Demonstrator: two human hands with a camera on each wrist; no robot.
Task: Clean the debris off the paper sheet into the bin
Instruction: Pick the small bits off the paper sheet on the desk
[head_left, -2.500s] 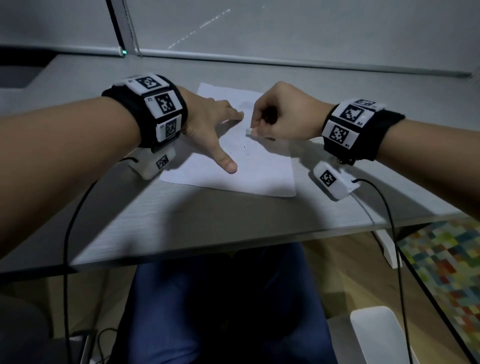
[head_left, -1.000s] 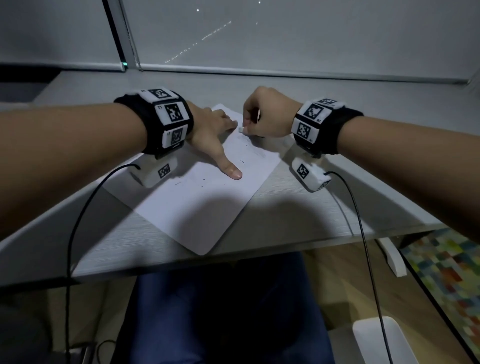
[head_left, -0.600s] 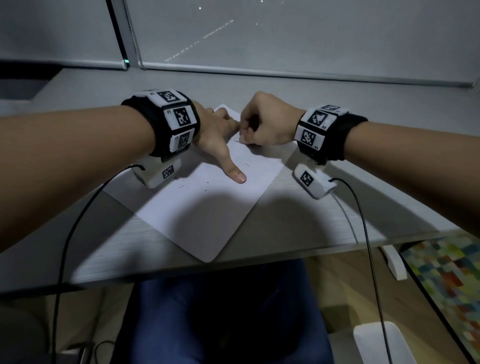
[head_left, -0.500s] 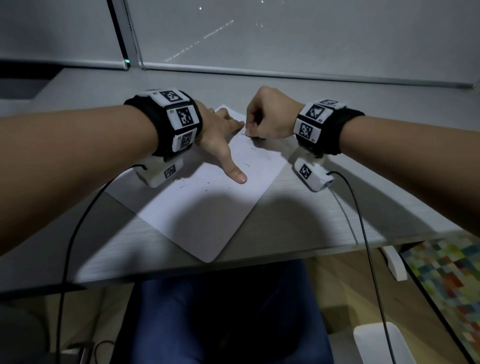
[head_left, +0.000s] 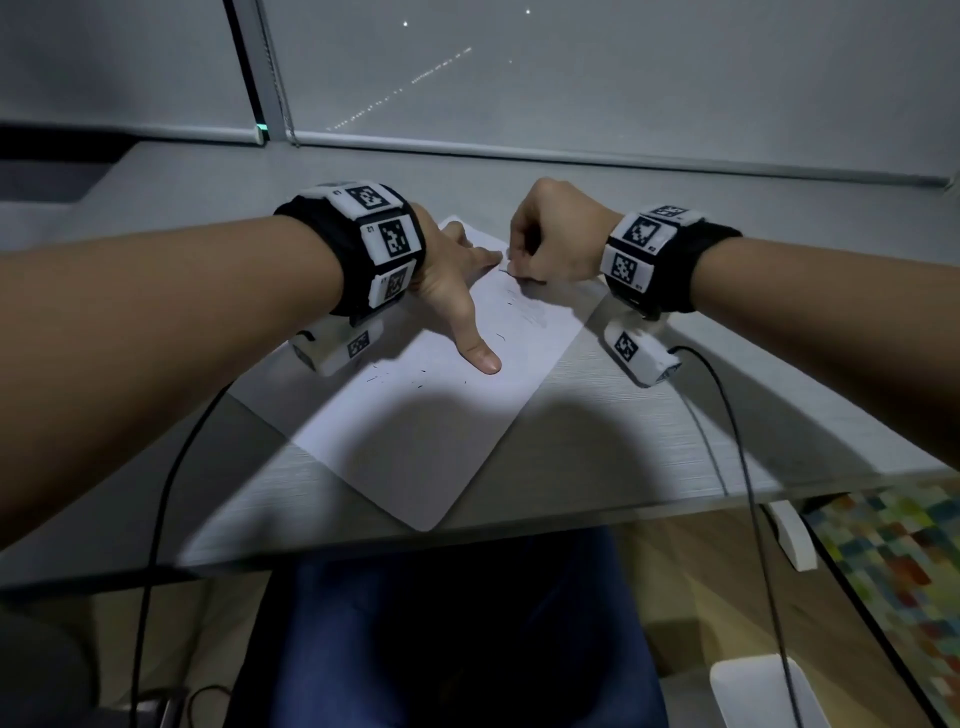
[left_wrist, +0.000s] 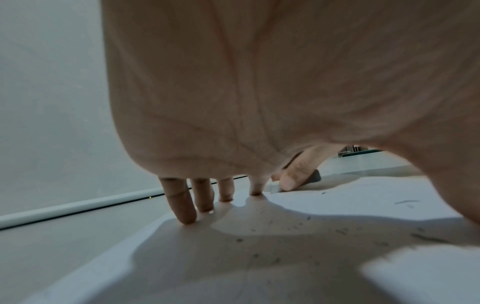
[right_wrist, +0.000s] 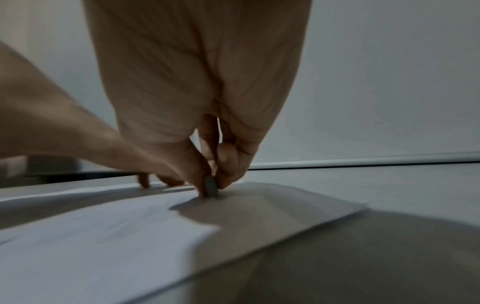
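A white paper sheet (head_left: 415, 441) lies turned diagonally on the grey desk (head_left: 623, 426), one corner near the front edge. Dark crumbs of debris (head_left: 421, 379) are scattered over its middle, and the left wrist view shows the debris (left_wrist: 337, 230) close up. My left hand (head_left: 457, 291) presses flat on the sheet with straight, spread fingers (left_wrist: 182, 205). At the sheet's far part my right hand (head_left: 524, 262) pinches a small eraser (right_wrist: 210, 187) between thumb and fingers, its tip down on the paper. The eraser (left_wrist: 275, 188) also shows past my left fingers.
A white bin (head_left: 753, 691) stands on the floor at the lower right, below desk level. A multicoloured rug (head_left: 893, 545) lies to the right. Cables hang from both wrist cameras over the desk's front edge. A window blind closes the back.
Since 2.5 s ago the sheet has turned to lie diagonally. Over the last second my right hand has shifted slightly at the far part with the eraser; the left hand stays pressed.
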